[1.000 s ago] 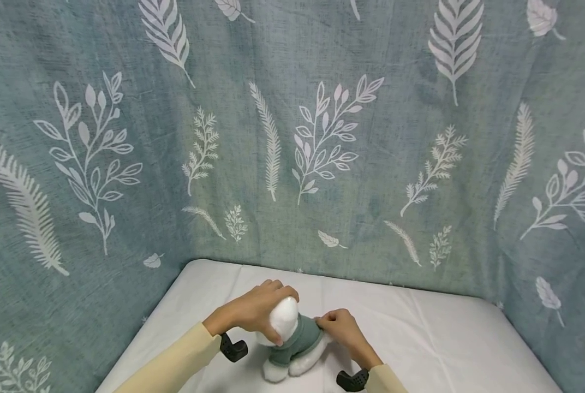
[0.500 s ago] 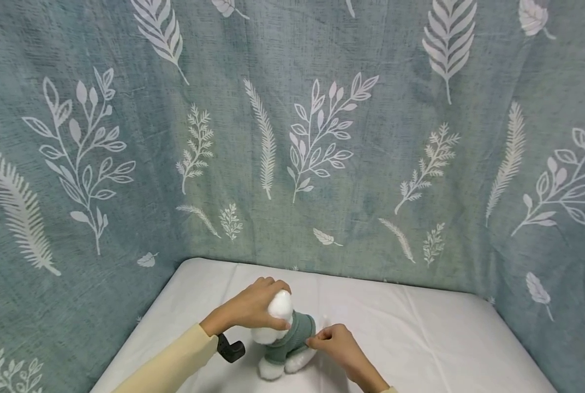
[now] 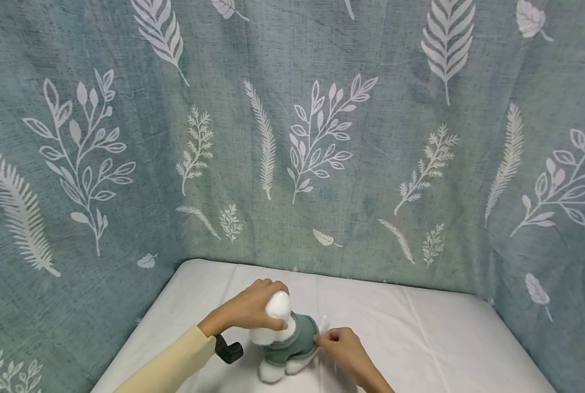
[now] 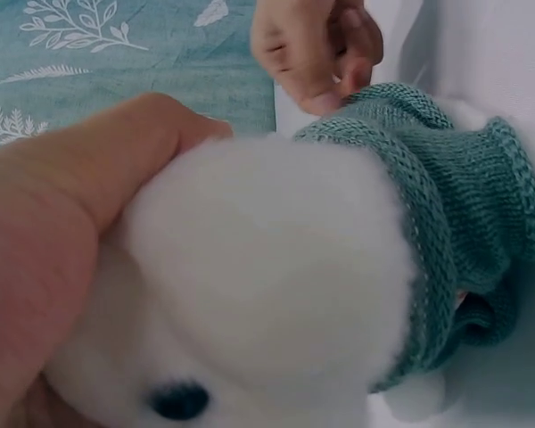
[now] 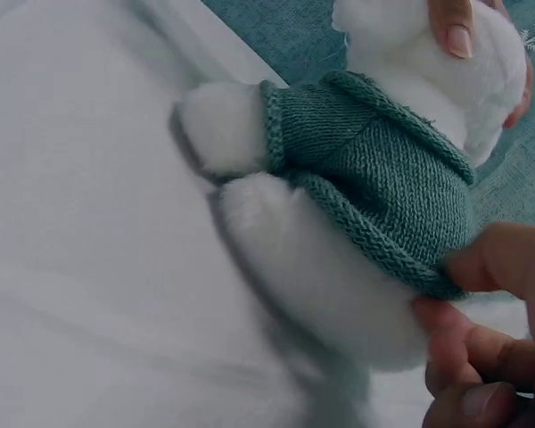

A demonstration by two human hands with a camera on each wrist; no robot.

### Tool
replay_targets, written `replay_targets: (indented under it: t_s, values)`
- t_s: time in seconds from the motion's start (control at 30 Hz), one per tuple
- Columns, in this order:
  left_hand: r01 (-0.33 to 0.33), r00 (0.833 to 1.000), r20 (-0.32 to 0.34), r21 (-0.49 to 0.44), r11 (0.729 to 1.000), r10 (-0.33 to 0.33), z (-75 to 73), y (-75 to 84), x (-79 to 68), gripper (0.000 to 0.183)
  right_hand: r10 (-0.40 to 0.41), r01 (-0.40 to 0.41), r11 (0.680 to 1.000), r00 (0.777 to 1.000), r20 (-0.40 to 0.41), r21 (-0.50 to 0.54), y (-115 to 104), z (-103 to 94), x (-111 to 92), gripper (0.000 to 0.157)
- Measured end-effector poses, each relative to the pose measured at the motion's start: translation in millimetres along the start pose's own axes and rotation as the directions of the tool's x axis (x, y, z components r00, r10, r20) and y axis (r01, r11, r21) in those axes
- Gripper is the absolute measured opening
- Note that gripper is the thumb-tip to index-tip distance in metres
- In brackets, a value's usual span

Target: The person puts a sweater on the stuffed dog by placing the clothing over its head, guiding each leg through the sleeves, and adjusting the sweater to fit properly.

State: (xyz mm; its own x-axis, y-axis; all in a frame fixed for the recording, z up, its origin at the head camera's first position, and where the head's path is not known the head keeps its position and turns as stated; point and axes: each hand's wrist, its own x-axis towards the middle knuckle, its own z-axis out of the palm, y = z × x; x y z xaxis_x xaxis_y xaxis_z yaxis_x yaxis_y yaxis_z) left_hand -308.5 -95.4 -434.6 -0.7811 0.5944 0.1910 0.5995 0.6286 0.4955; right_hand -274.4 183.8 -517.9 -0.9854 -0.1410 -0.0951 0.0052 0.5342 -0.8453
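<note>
A white plush toy animal (image 3: 271, 372) wears a teal knitted sweater (image 3: 304, 335) and sits on the white surface. My left hand (image 3: 250, 307) holds its head from the left, thumb in front and fingers over the top. A dark eye or nose (image 4: 180, 400) shows below the thumb in the left wrist view. At the toy's rear, my right hand (image 3: 344, 349) pinches the sweater's rolled hem (image 5: 437, 283) between thumb and finger. A white hind leg (image 5: 312, 267) sticks out below that hem. Behind the right fingers rises a small white tail-like tip (image 3: 324, 322).
The white covered tabletop (image 3: 410, 333) stretches around the toy. Leaf-patterned green-blue curtains (image 3: 282, 136) stand behind it and along the left and right sides. A black wrist device (image 3: 228, 350) sits under my left wrist.
My right hand has moved from the upper back of the sweater down to its lower rear hem. The tail-like tip has come into view. The left hand keeps its hold on the head.
</note>
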Motion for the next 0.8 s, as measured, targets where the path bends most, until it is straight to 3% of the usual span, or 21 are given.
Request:
replay_targets:
  t_s: [0.2,0.37,0.53,0.67,0.8]
  values:
    - [0.031,0.999,-0.011,0.0,1.0,-0.031,0.3,-0.4,0.3,0.061,0.005,-0.003,1.0,0.993,-0.115,0.014,-7,4.0,17,0.039]
    - [0.035,0.999,-0.013,0.006,0.999,-0.035,3.2,-3.0,0.1,0.062,-0.018,0.022,0.999,0.993,-0.114,0.032,-7,6.7,27,0.033]
    - [0.031,0.999,-0.008,-0.001,1.0,-0.031,4.1,-4.5,-0.5,0.063,-0.048,0.043,0.998,0.988,-0.147,-0.034,-3,4.7,32,0.022]
    - [0.024,1.0,-0.007,0.002,1.0,-0.024,3.0,-3.2,-0.3,0.063,-0.04,0.027,0.997,0.982,-0.185,-0.071,1,2.4,34,0.021]
    - [0.023,1.0,-0.006,0.0,1.0,-0.023,2.6,-2.3,-1.6,0.063,-0.026,0.015,0.998,0.986,-0.166,-0.067,0,2.6,26,0.027]
